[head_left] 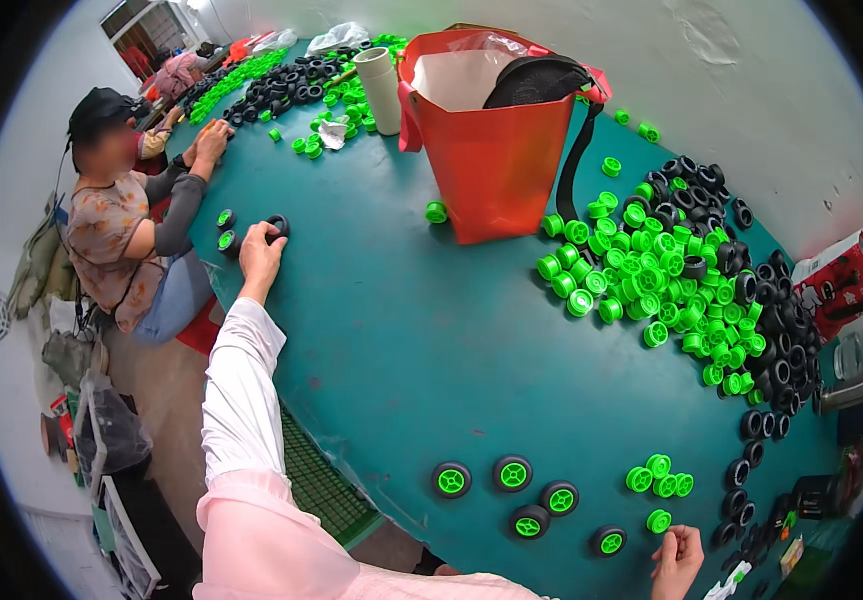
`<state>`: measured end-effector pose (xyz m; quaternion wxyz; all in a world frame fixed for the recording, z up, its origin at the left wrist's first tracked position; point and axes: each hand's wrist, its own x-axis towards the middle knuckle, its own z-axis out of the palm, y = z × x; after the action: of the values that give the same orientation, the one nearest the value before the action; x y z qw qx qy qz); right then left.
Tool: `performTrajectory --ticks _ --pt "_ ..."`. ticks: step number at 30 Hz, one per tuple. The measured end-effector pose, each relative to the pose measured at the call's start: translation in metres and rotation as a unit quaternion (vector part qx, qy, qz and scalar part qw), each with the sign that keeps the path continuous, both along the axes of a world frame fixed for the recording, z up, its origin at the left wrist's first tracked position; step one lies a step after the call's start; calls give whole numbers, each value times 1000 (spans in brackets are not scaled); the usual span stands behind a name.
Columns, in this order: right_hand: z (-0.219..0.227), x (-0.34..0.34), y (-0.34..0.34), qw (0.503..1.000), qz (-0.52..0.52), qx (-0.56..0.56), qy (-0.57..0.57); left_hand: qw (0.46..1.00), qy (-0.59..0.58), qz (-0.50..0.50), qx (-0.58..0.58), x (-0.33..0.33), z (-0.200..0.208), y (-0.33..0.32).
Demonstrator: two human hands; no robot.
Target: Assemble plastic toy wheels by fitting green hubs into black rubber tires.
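Observation:
My left arm reaches across to the table's left edge, where my left hand (260,262) has its fingers closed on a black toy tyre (278,226); whether a green hub sits inside cannot be seen. Two black wheels with green hubs (227,241) lie just left of it. Near the front right, my right hand (678,562) is curled with its fingertips together, right beside a single green wheel hub (658,521); anything between the fingers is hidden. Behind that hub lies a small group of green hubs (664,485). To its left lie several tyres fitted with green hubs (531,521).
A heap of loose green hubs (646,275) and black tyres (789,345) covers the right side of the green table (401,330). A red bag (491,160) and a white tube (379,92) stand farther back. At the left edge sits another person (116,220), hands over the table.

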<state>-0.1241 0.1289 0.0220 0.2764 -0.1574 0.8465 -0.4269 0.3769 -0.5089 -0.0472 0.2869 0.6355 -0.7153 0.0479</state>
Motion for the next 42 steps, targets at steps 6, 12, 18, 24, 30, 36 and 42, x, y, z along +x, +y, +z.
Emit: performTrajectory --ticks 6,12,18,24,30,36,42 --pt "11 -3 -27 996 22 -60 65 964 162 -202 61 -133 60 119" --pt "17 27 -100 966 198 -167 17 878 195 -388 201 -250 103 332" --pt "39 47 -100 937 187 -239 -172 824 304 -418 233 -298 105 431" --pt "31 43 -73 925 135 -237 -264 804 319 -406 296 -314 87 456" --pt "13 -34 4 949 -71 -286 -111 792 240 -488 279 -339 87 485" --pt "-37 -184 284 828 -480 -166 237 830 292 -373 294 -299 36 464" --pt "-55 -213 399 784 -583 -91 193 878 266 -370 148 -295 61 478"
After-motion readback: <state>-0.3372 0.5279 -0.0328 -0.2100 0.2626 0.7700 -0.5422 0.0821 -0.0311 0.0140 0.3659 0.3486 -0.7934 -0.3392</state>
